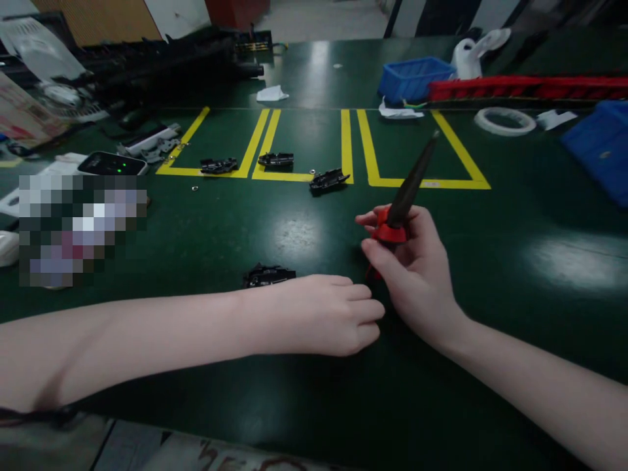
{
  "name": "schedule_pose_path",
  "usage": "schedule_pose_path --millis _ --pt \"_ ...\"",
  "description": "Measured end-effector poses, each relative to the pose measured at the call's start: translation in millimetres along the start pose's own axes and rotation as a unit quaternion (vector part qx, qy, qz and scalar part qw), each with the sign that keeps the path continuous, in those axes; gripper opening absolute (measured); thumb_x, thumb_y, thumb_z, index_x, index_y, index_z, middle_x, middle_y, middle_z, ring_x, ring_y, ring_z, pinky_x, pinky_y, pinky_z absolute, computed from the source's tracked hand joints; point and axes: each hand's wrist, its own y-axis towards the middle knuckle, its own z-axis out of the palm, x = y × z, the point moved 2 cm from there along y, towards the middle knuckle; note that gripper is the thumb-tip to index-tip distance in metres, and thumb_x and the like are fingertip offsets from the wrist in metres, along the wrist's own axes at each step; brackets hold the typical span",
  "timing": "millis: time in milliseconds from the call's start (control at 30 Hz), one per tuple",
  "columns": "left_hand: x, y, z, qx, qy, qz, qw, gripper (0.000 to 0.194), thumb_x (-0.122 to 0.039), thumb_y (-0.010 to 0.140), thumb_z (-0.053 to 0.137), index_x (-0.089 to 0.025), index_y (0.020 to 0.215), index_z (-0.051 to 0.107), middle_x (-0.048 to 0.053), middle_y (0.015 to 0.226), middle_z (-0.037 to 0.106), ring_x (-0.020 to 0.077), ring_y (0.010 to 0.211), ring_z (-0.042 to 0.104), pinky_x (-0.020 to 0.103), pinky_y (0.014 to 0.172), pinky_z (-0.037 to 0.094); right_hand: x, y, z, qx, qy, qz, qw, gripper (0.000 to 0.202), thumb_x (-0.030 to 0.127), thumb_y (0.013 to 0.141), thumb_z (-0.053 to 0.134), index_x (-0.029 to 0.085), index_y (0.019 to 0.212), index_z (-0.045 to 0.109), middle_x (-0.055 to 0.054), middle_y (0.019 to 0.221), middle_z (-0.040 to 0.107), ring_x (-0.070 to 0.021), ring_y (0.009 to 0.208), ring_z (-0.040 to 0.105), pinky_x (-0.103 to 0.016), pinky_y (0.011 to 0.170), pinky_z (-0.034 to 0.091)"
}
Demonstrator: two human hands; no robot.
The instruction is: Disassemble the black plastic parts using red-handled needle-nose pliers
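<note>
My right hand (pixel 422 281) is wrapped round a red-handled tool with a long, dark, tapering point (pixel 415 180). The point is tilted up and away from me; whether it is scissors or pliers I cannot tell. Just left of it, my left hand (pixel 338 314) is closed, back upward, with its fingers curled under. What those fingers hold, if anything, is hidden. Behind my left wrist lies a small black part (pixel 269 275), partly covered by the forearm. Farther off are similar black parts: one (pixel 328 180), another (pixel 276 159) and a third (pixel 218 165).
Yellow tape (pixel 422 183) marks boxes on the green table (pixel 515 261). Small metal rings (pixel 195 188) lie nearby. At left are a device with green lights (pixel 112 163) and a pixelated object (pixel 83 235). Blue bins (pixel 415 75), a tape roll (pixel 505 122) and a red strip (pixel 530 87) stand right.
</note>
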Motion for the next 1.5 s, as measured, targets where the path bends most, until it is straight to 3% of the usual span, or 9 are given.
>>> schedule_pose_path --millis 167,333,567,700,933,1133,1267,1367,1500 --pt "-5.4 4.2 2.1 0.001 0.036 0.007 0.999 0.028 -0.009 0.099 0.044 -0.015 0.087 0.069 0.005 0.085 0.070 0.0171 0.083 0.065 0.028 0.073 0.049 6.9 -3.0 2.4 0.011 -0.037 -0.016 0.999 0.032 0.015 0.078 0.064 0.023 0.108 0.054 -0.004 0.108 0.064 -0.0225 0.109 0.062 -0.038 0.089 0.054" --pt "-0.2 1.4 -15.2 0.029 0.094 -0.016 0.995 0.034 -0.009 0.102 0.033 -0.015 0.089 0.064 0.004 0.084 0.067 0.0174 0.084 0.062 0.031 0.070 0.041 6.6 -1.4 -3.2 -0.005 -0.075 -0.034 0.997 0.027 0.014 0.081 0.063 0.022 0.107 0.058 -0.004 0.106 0.064 -0.0225 0.105 0.063 -0.040 0.090 0.053" --pt "39.5 -49.7 -60.4 0.106 0.076 -0.204 0.970 0.011 -0.020 0.100 0.050 -0.017 0.096 0.059 0.003 0.094 0.061 0.0201 0.084 0.056 0.032 0.073 0.037 -0.7 7.0 -10.2 -0.011 -0.077 -0.035 0.996 0.027 0.022 0.089 0.066 0.024 0.116 0.063 -0.003 0.112 0.068 -0.0217 0.109 0.065 -0.044 0.099 0.053" --pt "45.3 -67.4 -58.5 0.163 -0.051 -0.269 0.948 0.009 -0.018 0.099 0.053 -0.019 0.094 0.061 0.000 0.093 0.060 0.0177 0.083 0.056 0.030 0.075 0.037 0.5 7.7 -8.2 -0.006 -0.082 -0.039 0.996 0.032 0.022 0.089 0.068 0.026 0.120 0.065 -0.002 0.117 0.070 -0.0213 0.114 0.064 -0.045 0.106 0.051" --pt "45.7 -72.6 -46.1 0.191 -0.113 -0.267 0.938 0.009 -0.018 0.097 0.057 -0.022 0.095 0.064 -0.001 0.097 0.061 0.0166 0.087 0.057 0.030 0.080 0.037 -2.8 10.1 -8.5 -0.015 -0.061 -0.017 0.998 0.035 0.024 0.089 0.069 0.024 0.123 0.062 -0.003 0.114 0.073 -0.0212 0.110 0.068 -0.044 0.101 0.056" --pt "49.6 -74.4 -53.9 0.138 -0.140 -0.279 0.940 0.002 -0.021 0.094 0.064 -0.022 0.093 0.066 -0.002 0.098 0.061 0.0155 0.086 0.058 0.029 0.077 0.039 -4.2 11.6 -8.1 0.013 -0.051 -0.027 0.998 0.038 0.026 0.088 0.071 0.027 0.124 0.061 -0.002 0.120 0.072 -0.0215 0.115 0.067 -0.044 0.104 0.054" --pt "52.5 -70.6 -57.4 0.040 -0.190 -0.316 0.929 0.011 -0.022 0.096 0.059 -0.020 0.105 0.065 0.001 0.109 0.063 0.0156 0.092 0.061 0.029 0.080 0.046 -2.9 11.0 -7.2 0.041 -0.069 -0.049 0.996 0.034 0.029 0.088 0.070 0.030 0.121 0.062 -0.001 0.119 0.072 -0.0236 0.116 0.066 -0.048 0.103 0.054" --pt "52.9 -60.1 -52.5 -0.043 -0.255 -0.323 0.911 0.025 -0.025 0.097 0.058 -0.018 0.121 0.059 0.006 0.120 0.061 0.0158 0.100 0.062 0.030 0.085 0.051 -2.2 9.9 -6.5 0.063 -0.091 -0.057 0.992 0.026 0.029 0.087 0.071 0.029 0.113 0.065 -0.002 0.114 0.073 -0.0254 0.109 0.069 -0.047 0.095 0.057" --pt "49.4 -38.3 -37.7 -0.049 -0.269 -0.300 0.914 0.032 -0.028 0.097 0.060 -0.019 0.127 0.057 0.007 0.126 0.059 0.0185 0.106 0.062 0.034 0.087 0.053 -1.1 7.3 -5.1 0.088 -0.110 -0.063 0.988 0.032 0.026 0.084 0.072 0.026 0.115 0.063 -0.004 0.107 0.072 -0.0234 0.096 0.071 -0.042 0.085 0.060"
